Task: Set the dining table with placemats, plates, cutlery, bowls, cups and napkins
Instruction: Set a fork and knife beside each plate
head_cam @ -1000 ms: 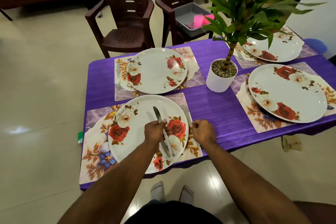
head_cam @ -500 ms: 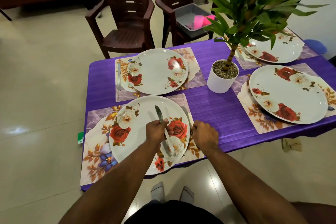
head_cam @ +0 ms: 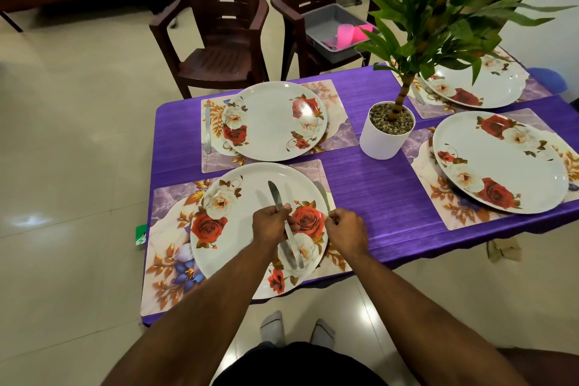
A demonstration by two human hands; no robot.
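Note:
On the purple table (head_cam: 369, 185), my left hand (head_cam: 271, 224) grips a bundle of table knives (head_cam: 293, 249) above the near flowered plate (head_cam: 238, 229); one blade points away from me. My right hand (head_cam: 346, 229) pinches the handle end of a single knife (head_cam: 322, 194) that lies on the near placemat (head_cam: 169, 229) along the plate's right rim. Three more flowered plates sit on their own mats: far left (head_cam: 275, 121), right (head_cam: 498, 160), far right (head_cam: 470, 88). Another knife (head_cam: 207, 128) lies left of the far left plate.
A white pot with a tall green plant (head_cam: 387, 131) stands mid-table, its leaves overhanging the far right setting. Two brown plastic chairs (head_cam: 219, 41) stand beyond the table; one holds a grey tub (head_cam: 329, 25) with pink cups (head_cam: 347, 36). My socked feet show below the table edge.
My right hand has shifted slightly left to the plate's rim beside the single knife. My left hand still holds the knife bundle over the plate.

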